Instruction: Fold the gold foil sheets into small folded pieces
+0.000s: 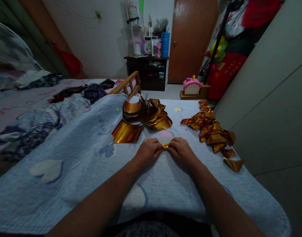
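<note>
Between my two hands is a small, narrow strip of shiny gold foil paper (165,146), held low over the blue cover. My left hand (149,150) pinches its left end, and my right hand (181,149) grips the right end; the fingers hide both ends. Beyond my hands lies a fanned stack of gold foil sheets (132,131), some curled upward with dark or pale undersides. To the right, a trail of folded gold foil pieces (213,131) lies heaped along the edge of the bed.
A light blue quilted cover (91,184) with heart shapes lies beneath everything. Rumpled clothes (94,92) and a wooden rail (125,84) are at the left. A pink toy case (191,86) stands past the far edge; a pale cabinet (271,98) borders the right side.
</note>
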Demonstrator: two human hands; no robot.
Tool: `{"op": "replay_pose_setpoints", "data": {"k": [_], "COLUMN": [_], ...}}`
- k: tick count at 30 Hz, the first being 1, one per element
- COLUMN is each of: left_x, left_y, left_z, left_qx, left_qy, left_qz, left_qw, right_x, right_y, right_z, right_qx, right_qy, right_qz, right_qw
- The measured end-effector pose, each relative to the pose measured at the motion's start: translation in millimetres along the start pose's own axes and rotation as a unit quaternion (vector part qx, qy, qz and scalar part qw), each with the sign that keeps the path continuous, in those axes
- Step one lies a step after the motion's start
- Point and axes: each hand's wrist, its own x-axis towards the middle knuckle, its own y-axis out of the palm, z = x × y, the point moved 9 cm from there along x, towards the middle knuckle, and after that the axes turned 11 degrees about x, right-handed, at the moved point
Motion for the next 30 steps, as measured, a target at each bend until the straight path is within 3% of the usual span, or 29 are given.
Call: {"op": "replay_pose_setpoints", "data": {"k": [8,15,30], "left_x": [0.4,-7.2,-8.0], "left_y": [-10.0,-28.9,-39.6], "left_z": [1.4,6.5,15.9], "left_qx": [0.013,0.021,-0.114], "left_qy": [0.008,0.043,0.011], "left_qz": [-0.047,-0.163,-0.188], "left_qw": [0.999,0.985,0.975], "right_x": [2.0,-1.0,-8.9], "right_y": [-0.6,-10.6,-40.3], "right_z": [-0.3,-3.6,2.9], "right_qx": [-0.003,-0.008,0.063], "right_qy": [-0.022,-0.066,-0.071], "right_qz": [-0.031,-0.089,-0.189], "right_qw": [0.999,0.994,0.977]}}
